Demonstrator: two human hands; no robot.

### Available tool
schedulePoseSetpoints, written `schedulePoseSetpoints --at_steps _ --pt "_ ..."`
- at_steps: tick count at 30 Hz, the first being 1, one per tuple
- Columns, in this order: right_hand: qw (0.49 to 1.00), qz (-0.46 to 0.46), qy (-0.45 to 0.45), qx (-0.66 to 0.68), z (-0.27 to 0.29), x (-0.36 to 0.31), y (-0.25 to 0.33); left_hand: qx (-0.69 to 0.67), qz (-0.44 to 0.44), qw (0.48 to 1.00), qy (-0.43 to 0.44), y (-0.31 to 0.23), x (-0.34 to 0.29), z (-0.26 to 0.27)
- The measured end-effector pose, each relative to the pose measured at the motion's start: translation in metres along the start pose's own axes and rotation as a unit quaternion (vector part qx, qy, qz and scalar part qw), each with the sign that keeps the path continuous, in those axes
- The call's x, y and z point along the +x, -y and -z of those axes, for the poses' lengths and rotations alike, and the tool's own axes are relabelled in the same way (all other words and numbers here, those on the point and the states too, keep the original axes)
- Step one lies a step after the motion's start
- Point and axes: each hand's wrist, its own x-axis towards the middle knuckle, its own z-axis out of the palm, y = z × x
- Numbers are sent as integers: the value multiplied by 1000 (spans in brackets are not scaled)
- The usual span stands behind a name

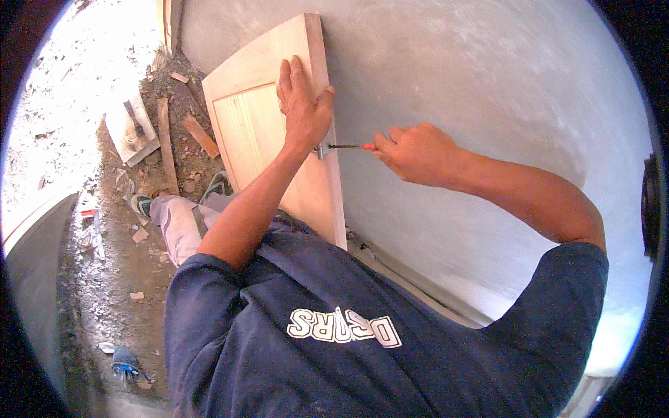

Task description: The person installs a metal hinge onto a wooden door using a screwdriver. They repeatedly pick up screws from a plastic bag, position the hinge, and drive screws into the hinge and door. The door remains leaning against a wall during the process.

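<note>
A pale wooden door panel [310,184] with a raised inner field stands tilted between my body and the wall. My left hand [305,104] lies against its face near the upper right edge, fingers stretched out and the thumb at the edge. Just below that wrist a small metal fitting [323,150], perhaps a hinge, sits at the door's edge. My right hand [417,155] is closed around the red handle of a screwdriver [345,146]. Its dark shaft points left, with the tip at the fitting. Any screw there is too small to make out.
A grey plastered wall [481,76] rises close on the right. Wood offcuts [166,143] and a board with a dark brush-like tool [132,129] lie on the dirt floor at left. Farther down are scattered tools [90,233] and a blue object [125,364].
</note>
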Motion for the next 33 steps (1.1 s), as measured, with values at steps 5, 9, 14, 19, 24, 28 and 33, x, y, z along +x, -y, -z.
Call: schedulePoseSetpoints --at_steps 5,9,14,19,24,28,33 --pt "968 -46 83 232 -4 18 -17 -19 19 1000 -13 -5 -2 -2" --pt "854 -263 186 408 20 23 -15 -19 15 1000 -18 -4 4 2" --pt "977 -73 12 198 -14 14 -27 -18 22 1000 5 -4 3 3" --pt "997 61 -17 -37 -1 5 -14 -18 4 1000 -4 0 1 4" --pt "998 -11 65 15 7 13 -7 -14 26 999 -11 -1 -3 2" --pt "980 -73 94 157 3 25 -18 -29 21 999 -14 -4 -5 -2" --pt "804 -293 236 461 13 29 -24 -11 12 1000 -4 2 -1 0"
